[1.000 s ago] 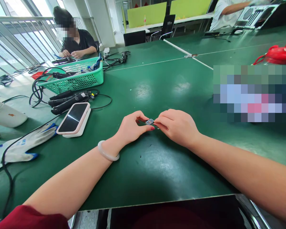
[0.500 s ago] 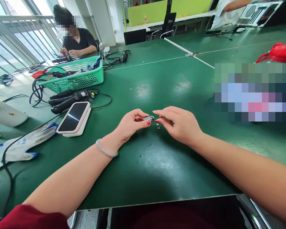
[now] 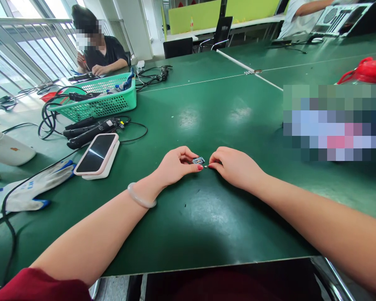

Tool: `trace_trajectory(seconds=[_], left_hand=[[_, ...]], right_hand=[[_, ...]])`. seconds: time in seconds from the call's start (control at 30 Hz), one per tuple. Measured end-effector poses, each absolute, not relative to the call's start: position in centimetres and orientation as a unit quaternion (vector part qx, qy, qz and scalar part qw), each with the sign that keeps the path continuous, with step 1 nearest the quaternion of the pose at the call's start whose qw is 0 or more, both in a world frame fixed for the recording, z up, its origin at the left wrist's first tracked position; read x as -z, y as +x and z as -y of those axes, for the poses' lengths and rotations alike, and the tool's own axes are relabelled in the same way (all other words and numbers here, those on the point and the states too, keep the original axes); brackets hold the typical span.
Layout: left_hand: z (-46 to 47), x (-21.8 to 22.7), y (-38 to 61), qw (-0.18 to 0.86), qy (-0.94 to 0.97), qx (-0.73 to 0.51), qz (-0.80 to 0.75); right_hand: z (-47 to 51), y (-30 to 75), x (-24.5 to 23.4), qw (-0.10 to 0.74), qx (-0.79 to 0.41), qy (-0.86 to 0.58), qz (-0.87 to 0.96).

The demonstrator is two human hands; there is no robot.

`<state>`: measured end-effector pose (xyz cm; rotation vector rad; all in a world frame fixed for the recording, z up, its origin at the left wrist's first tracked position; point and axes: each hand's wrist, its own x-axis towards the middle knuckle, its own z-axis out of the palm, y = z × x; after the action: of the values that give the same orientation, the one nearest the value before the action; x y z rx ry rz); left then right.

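Between the thumb and fingers of my left hand [image 3: 175,165] is a small circuit board [image 3: 199,160], bluish-grey with tiny parts on its face. My right hand [image 3: 236,166] is closed in a pinch just to the right of it. At its fingertips shows the edge of a small pale flat piece [image 3: 206,167], too small to name surely. The piece and the board are close together, with a slight gap between my two hands. Both hands are low over the green table [image 3: 181,234].
A phone [image 3: 97,154] lies left of my hands, near black corded devices [image 3: 90,131] and a work glove [image 3: 34,188]. Behind them is a green basket [image 3: 97,104] with cables. A person [image 3: 103,54] sits at far left; another person's arm [image 3: 313,7] is at upper right.
My right hand has come down and its fingers have closed on the small flat piece that lay on the table. My left hand has shifted slightly lower, turning the board's face more into view.
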<state>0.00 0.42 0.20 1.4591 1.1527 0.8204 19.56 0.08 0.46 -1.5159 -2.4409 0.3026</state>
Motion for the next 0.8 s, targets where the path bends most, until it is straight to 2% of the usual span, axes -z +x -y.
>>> trace_trajectory(seconds=[0.23,0.6,0.8], left_hand=[[-0.1,-0.1,0.2,0.502,0.643,-0.321,-0.481],[0.1,0.0,0.3,0.487,0.662,-0.311,-0.478],[0.0,0.0,0.3,0.502,0.649,-0.321,-0.473]], right_hand=[[0.2,19.8,-1.0,0.306,-0.042,-0.474,0.825],[0.8,19.0,-0.2,0.256,-0.048,-0.43,0.865],[0.7,19.3,-0.4,0.269,-0.054,-0.423,0.864]])
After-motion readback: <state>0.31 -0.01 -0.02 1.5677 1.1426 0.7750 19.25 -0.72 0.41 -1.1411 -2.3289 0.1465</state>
